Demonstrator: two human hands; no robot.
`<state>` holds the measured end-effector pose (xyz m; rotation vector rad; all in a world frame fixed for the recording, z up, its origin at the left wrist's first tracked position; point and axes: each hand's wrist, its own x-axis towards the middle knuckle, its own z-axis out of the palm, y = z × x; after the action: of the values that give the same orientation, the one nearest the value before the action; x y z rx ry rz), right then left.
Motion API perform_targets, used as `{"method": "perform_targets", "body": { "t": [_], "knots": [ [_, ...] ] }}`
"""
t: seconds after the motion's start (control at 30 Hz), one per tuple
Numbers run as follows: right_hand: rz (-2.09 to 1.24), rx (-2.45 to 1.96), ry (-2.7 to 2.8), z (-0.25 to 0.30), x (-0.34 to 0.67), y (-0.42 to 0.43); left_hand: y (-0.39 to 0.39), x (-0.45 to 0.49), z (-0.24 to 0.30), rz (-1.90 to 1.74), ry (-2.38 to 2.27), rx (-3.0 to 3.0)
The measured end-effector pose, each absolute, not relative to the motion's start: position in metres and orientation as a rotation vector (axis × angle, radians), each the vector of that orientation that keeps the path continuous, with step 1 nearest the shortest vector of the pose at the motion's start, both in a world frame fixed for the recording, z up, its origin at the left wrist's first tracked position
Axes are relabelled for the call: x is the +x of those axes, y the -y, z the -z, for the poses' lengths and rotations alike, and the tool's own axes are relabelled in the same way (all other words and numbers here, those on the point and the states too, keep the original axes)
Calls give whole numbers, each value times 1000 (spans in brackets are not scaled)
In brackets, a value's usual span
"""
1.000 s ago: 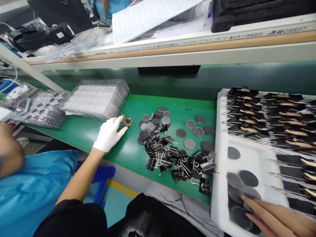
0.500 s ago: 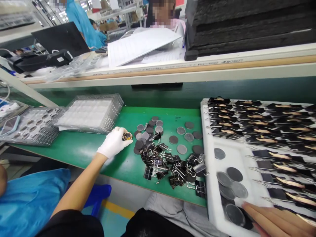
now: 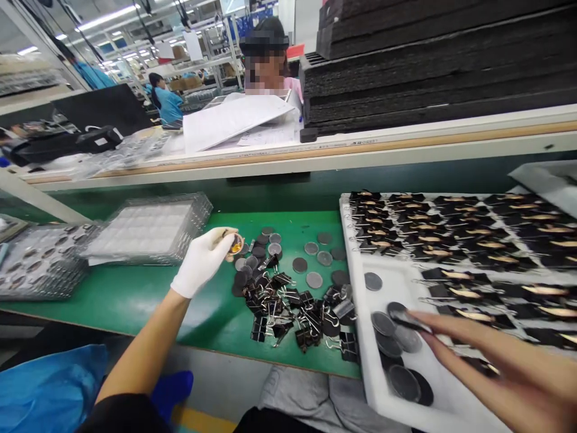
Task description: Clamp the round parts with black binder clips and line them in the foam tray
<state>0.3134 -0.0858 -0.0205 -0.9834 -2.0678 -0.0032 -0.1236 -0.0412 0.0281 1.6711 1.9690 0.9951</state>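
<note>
My left hand [image 3: 202, 258], in a white glove, pinches a small round gold-rimmed watch case [image 3: 237, 243] above the green bench, just left of the loose discs. My right hand [image 3: 496, 361] is bare and slightly blurred. Its thumb and forefinger close on a thin dark piece too smeared to make out, over the white foam tray [image 3: 363, 337]. Beneath those fingertips lie several clear and black round discs [image 3: 404, 383] in the tray's recess. Between my hands, a heap of black binder clips [image 3: 288, 307] lies on the bench beside more discs [image 3: 314, 280].
Rows of binder clips clamped on gold-edged pieces [image 3: 491, 245] fill the tray's right and back. Clear plastic trays [image 3: 144, 231] are stacked at left. A shelf edge [image 3: 270, 162] crosses behind, bearing papers [image 3: 234, 120] and black foam slabs [image 3: 428, 78]. A person [image 3: 265, 60] is beyond.
My right hand has moved from the tray's near edge up over the discs, its fingers now closed on the dark piece. My left hand keeps the watch case, tilted slightly. The view has shifted.
</note>
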Motion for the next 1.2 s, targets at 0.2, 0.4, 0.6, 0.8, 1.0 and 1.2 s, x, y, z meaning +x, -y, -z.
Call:
{"method": "perform_targets", "body": {
  "t": [0.2, 0.4, 0.6, 0.8, 1.0, 1.2],
  "knots": [
    [61, -520, 2029, -8, 262, 56, 26, -5, -44, -736, -1334, 1734],
    [200, -417, 2237, 9, 250, 42, 12, 21, -29, -679, -937, 1657],
    [79, -521, 2220, 29, 243, 34, 3, 13, -17, -638, -888, 1647],
    [-747, -909, 1663, 29, 233, 37, 8, 9, -15, -614, -1028, 1992],
    [-1347, -1037, 1312, 32, 238, 33, 8, 2, -24, -321, -1027, 2334],
    [-1419, -1013, 1039, 27, 250, 29, 13, 1, -23, 142, -566, 2950]
  ]
}}
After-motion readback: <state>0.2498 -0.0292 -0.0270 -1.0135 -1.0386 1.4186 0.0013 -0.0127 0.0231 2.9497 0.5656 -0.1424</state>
